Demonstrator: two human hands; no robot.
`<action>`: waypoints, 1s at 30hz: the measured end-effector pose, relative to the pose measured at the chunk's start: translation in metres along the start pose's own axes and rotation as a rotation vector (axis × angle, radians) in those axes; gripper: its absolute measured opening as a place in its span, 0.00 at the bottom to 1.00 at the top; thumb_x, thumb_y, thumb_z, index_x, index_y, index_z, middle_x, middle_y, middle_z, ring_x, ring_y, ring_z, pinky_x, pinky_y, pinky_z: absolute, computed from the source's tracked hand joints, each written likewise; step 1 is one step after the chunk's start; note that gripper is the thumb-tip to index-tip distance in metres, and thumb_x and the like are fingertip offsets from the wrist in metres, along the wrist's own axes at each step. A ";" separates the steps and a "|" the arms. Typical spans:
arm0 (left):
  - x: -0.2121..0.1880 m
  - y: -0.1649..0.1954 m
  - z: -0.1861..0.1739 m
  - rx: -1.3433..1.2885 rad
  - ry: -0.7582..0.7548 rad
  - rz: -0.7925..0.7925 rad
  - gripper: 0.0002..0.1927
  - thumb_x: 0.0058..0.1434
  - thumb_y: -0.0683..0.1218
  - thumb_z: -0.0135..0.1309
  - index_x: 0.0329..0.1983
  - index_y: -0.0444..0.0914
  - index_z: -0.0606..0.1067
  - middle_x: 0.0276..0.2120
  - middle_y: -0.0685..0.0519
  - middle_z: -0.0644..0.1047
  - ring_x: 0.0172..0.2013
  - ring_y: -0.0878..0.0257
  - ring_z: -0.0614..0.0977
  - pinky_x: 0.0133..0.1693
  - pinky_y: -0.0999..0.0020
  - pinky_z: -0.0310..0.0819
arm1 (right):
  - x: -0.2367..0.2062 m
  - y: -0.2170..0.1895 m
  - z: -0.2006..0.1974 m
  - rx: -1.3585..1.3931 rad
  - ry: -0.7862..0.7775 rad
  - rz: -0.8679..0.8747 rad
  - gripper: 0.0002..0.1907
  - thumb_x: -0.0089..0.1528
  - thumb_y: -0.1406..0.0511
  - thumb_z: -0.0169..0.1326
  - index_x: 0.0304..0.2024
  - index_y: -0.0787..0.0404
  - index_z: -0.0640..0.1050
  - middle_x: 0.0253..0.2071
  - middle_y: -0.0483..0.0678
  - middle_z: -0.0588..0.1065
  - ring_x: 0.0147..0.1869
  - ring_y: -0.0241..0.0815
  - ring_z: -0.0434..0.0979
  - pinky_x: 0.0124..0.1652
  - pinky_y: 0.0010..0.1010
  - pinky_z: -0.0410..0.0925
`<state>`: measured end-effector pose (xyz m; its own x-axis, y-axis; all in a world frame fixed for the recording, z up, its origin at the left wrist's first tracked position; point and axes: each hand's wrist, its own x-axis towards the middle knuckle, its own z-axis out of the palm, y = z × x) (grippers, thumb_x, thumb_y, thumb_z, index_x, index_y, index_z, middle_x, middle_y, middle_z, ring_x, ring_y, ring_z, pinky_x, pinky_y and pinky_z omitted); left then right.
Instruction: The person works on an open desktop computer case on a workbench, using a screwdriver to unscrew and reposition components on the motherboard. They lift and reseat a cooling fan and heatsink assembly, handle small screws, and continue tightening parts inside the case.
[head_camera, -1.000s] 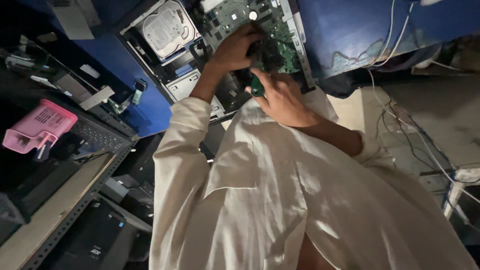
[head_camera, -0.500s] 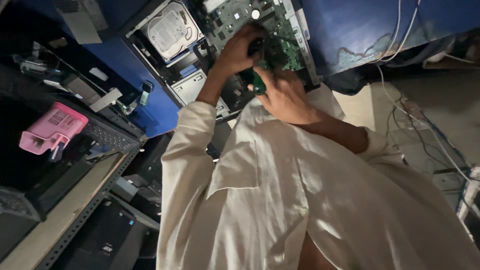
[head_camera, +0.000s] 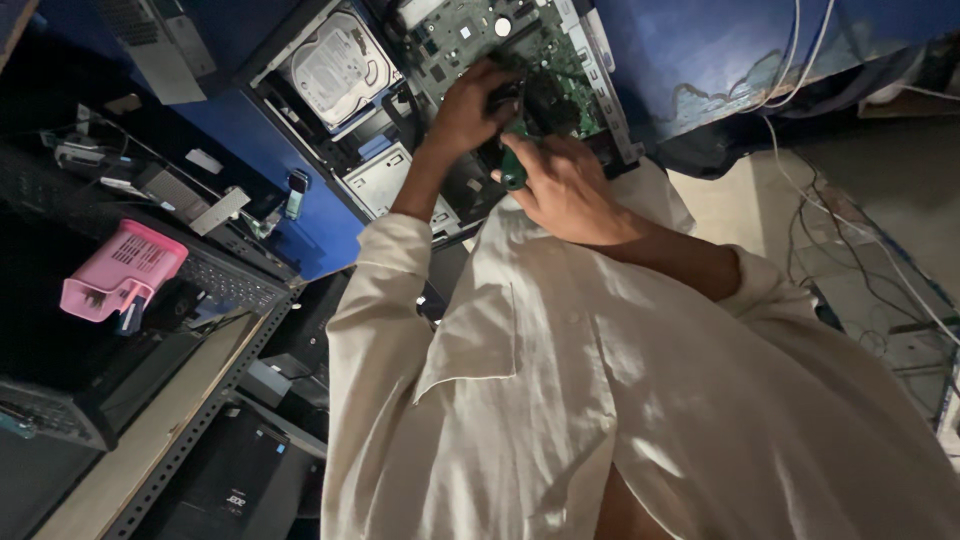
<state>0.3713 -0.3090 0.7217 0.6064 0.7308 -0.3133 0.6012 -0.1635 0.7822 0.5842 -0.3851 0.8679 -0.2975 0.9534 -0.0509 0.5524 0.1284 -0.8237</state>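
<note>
Nearest the camera, the person's cream shirt (head_camera: 620, 400) fills the lower middle and lower right of the frame, both sleeves rolled above the forearms; the arms run upward toward the top centre.

The right hand (head_camera: 565, 190), just above the frame's centre, is closed around a green screwdriver handle (head_camera: 513, 168), which points up toward the open computer case (head_camera: 470, 110); the shaft and tip are hidden behind the fingers, so where the tip lands cannot be told. The left hand (head_camera: 470, 105), slightly higher and to the left, rests curled on the green motherboard (head_camera: 520, 55) inside that case, its fingers bent over a dark part; whether it actually grips anything cannot be told.

In the same case, toward the upper left of centre, a silver hard drive (head_camera: 335, 65) sits in its bay; the case lies on a blue surface (head_camera: 270, 170).

At the left edge, a pink plastic basket (head_camera: 120, 275) stands on a dark shelf, just beside a black keyboard (head_camera: 225, 285); the shelf's grey metal rail (head_camera: 190, 425) slants to the lower left.

At the far right, white and dark cables (head_camera: 850, 250) trail across a pale floor.
</note>
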 end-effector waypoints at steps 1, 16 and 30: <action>0.004 0.000 -0.002 0.002 -0.023 -0.001 0.24 0.55 0.44 0.64 0.57 0.38 0.78 0.51 0.41 0.75 0.53 0.41 0.78 0.56 0.53 0.73 | 0.001 0.001 -0.002 0.016 0.006 -0.007 0.22 0.69 0.59 0.58 0.59 0.65 0.73 0.34 0.59 0.77 0.38 0.60 0.78 0.41 0.48 0.69; 0.060 0.023 -0.018 0.066 -0.224 0.018 0.22 0.61 0.47 0.65 0.58 0.37 0.77 0.52 0.41 0.73 0.54 0.42 0.76 0.55 0.52 0.70 | 0.008 0.021 -0.040 -0.023 0.029 0.003 0.25 0.67 0.58 0.59 0.62 0.62 0.72 0.31 0.60 0.74 0.31 0.60 0.76 0.34 0.48 0.68; 0.077 0.031 -0.013 0.049 -0.156 0.030 0.25 0.59 0.43 0.64 0.61 0.39 0.77 0.54 0.41 0.73 0.56 0.42 0.75 0.57 0.54 0.70 | 0.016 0.037 -0.056 -0.002 0.027 -0.017 0.23 0.68 0.60 0.59 0.61 0.64 0.72 0.31 0.59 0.76 0.33 0.61 0.76 0.36 0.49 0.69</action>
<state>0.4301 -0.2492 0.7282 0.6957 0.6139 -0.3731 0.6041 -0.2188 0.7663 0.6440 -0.3496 0.8681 -0.2858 0.9581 -0.0215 0.5491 0.1453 -0.8230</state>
